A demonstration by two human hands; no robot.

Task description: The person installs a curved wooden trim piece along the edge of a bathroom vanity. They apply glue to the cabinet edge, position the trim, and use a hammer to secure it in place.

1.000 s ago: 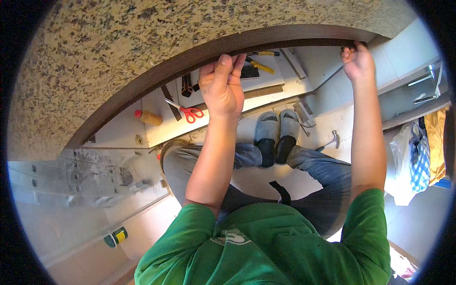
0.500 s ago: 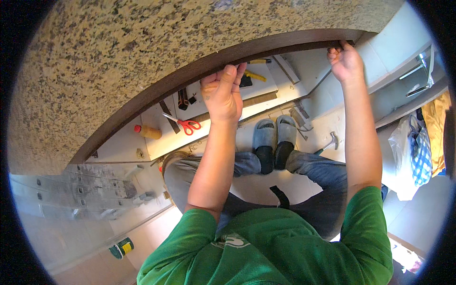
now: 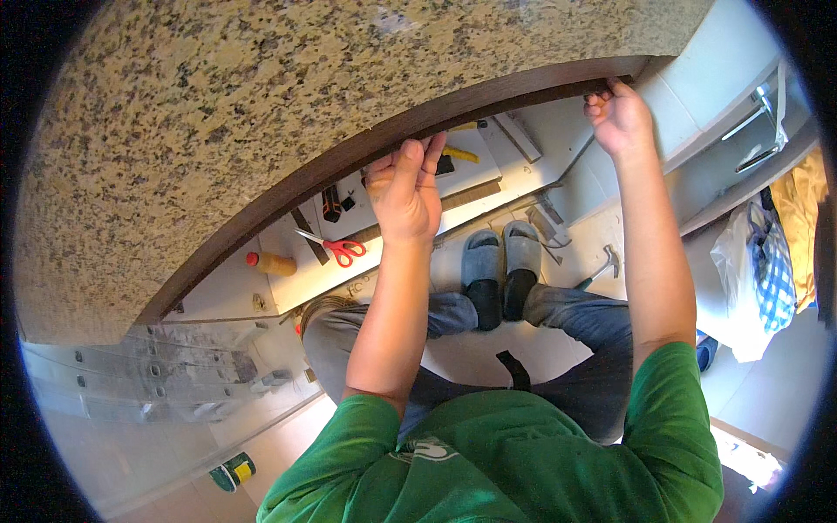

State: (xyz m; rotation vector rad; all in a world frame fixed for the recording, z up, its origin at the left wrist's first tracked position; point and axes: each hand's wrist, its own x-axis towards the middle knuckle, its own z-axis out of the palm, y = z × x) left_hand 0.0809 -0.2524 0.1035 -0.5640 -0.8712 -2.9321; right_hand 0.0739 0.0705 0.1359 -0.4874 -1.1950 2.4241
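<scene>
Overhead runs a speckled granite countertop (image 3: 261,131) with a brown front edge (image 3: 506,80). A long, thin dark brown strip (image 3: 540,97) lies along the underside of that edge. My left hand (image 3: 403,196) reaches up to the strip near its middle, thumb on the near side and fingers partly hidden behind it. At the far right end, my right hand (image 3: 621,120) pinches the strip between thumb and curled fingers. Below my left hand are red-handled scissors (image 3: 345,253) and an orange-and-black tool (image 3: 331,204). A yellow cutter (image 3: 460,154) lies just beyond it.
Under the counter stands a tan bottle with a red cap (image 3: 272,263). A hammer (image 3: 602,266) rests on the floor by my slippers (image 3: 482,261). White plastic bags (image 3: 737,261) hang at right, below a cabinet handle (image 3: 767,131). A green tub (image 3: 231,472) is at lower left.
The view has shifted slightly, so the counter and my right hand appear a little further left. Both hands keep their places on the strip.
</scene>
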